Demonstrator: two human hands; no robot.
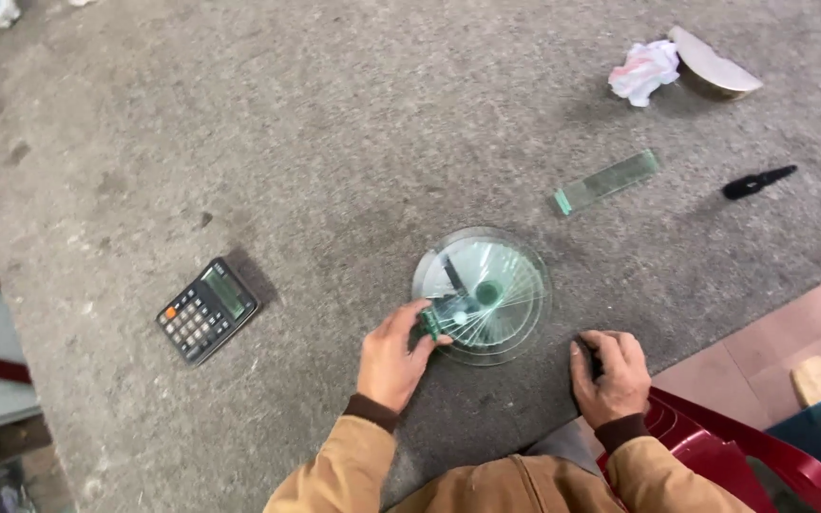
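A fanned stack of round glass discs (483, 294) is pinched at its edge by the left hand (393, 359) fingers; the right hand (610, 375) fingers are curled on a small dark object (589, 359), on the counter (334, 142).

Glass discs (483, 294) clear, glossy; table covering (334, 142) grey, matt, rough felt; calculator (207, 311) black plastic.

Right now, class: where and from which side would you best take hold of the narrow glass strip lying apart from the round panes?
Grip the glass strip across its two long edges near the middle, coming down from above. It lies flat on the grey felt tabletop, aslant, long and thin, so a mid-length pinch probably balances it; its cut ends look sharp.
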